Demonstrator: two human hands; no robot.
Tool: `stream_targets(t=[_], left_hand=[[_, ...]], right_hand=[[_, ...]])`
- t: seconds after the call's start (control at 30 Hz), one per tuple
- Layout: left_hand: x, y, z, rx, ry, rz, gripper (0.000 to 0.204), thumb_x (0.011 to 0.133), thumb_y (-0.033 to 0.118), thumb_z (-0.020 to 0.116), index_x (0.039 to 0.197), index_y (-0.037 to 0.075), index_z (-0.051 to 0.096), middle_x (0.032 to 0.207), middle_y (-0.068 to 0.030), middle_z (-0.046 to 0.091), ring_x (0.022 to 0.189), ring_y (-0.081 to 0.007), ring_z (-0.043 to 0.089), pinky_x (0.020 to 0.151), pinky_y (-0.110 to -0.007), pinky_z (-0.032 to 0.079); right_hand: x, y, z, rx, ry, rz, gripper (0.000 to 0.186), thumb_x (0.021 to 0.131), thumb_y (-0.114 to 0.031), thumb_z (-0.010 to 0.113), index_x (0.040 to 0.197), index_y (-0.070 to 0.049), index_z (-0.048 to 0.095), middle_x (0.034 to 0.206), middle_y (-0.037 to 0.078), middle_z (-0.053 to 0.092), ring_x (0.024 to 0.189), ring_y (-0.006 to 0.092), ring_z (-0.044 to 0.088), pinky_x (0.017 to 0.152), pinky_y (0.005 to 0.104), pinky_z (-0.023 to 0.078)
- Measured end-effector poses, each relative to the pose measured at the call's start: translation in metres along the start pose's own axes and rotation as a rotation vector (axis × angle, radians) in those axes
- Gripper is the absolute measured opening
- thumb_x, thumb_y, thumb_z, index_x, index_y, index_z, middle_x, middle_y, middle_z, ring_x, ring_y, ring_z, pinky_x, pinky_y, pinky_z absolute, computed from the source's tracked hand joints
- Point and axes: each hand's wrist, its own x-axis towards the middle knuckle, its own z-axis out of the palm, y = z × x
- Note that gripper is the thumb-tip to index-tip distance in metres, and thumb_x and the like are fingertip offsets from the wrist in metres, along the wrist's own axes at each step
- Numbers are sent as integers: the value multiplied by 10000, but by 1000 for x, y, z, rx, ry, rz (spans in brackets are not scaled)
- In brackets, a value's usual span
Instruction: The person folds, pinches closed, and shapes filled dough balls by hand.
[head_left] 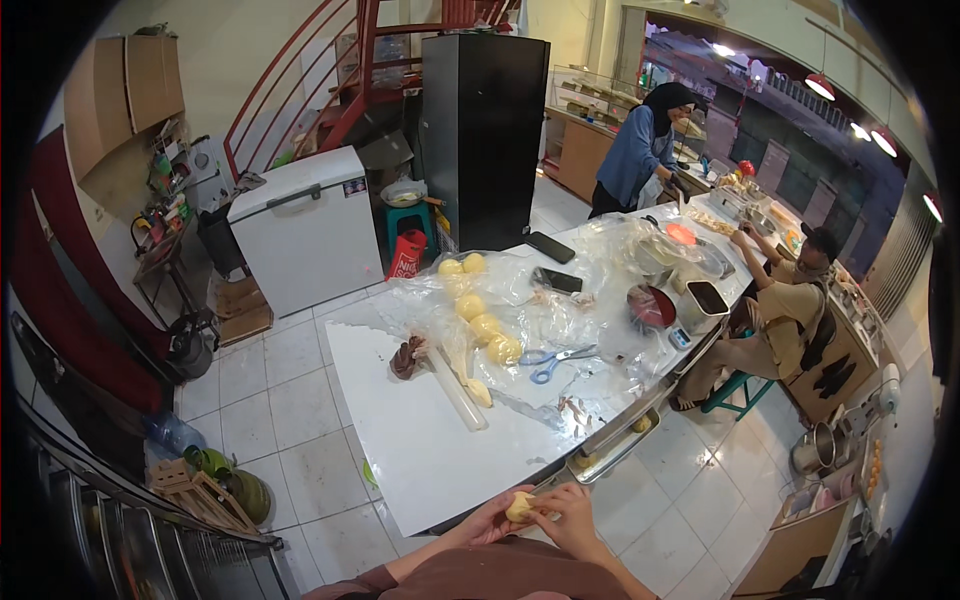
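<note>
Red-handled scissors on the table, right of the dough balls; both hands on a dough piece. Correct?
No: the scissors are blue-handled, not red-handled, per the head view. The rest stands: on the table, right of the dough balls; left hand and right hand on a dough piece.

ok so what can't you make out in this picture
All in the head view:
Part of the dough: hidden by the fingers of the left hand and right hand.
Inside of the freezer: hidden by its closed lid.
Reading on the scale: too small.
Lower end of the rack: cut off by the picture's dark rim.
</note>
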Motion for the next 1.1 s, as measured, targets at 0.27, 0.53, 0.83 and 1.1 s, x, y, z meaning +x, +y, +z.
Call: stream_targets(t=[0.27,0.53,0.83,1.1], left_hand=[[-4,-3,14,51,28,83,437,819,214,465,1181,35,299,1124,-114,393,1009,-183,455,834,-267,426],[-5,-4,42,-170,-88,-27,450,813,191,473,1197,51,283,1202,-127,325,1073,-207,399,885,-321,387],[-2,-17,18,87,35,67,452,791,135,508,1194,87,308,1124,-91,412,1006,-191,460,854,-299,416],[5,-20,24,160,42,83,466,757,99,552,1174,96,343,1163,-75,398,1003,-168,459,842,-278,418]], right_hand=[[-11,-2,15,-50,191,150,143,601,-165,665,732,-115,635,629,-3,564,654,163,465,637,300,306],[-23,10,6,207,146,126,121,610,-131,650,729,-115,633,709,2,582,675,183,472,661,304,314],[-25,0,-4,-44,220,149,145,588,-169,670,720,-121,632,709,-18,580,714,157,471,685,309,293],[-29,10,-6,-79,151,87,132,607,-152,660,728,-111,628,646,-9,569,658,158,472,660,299,289]])
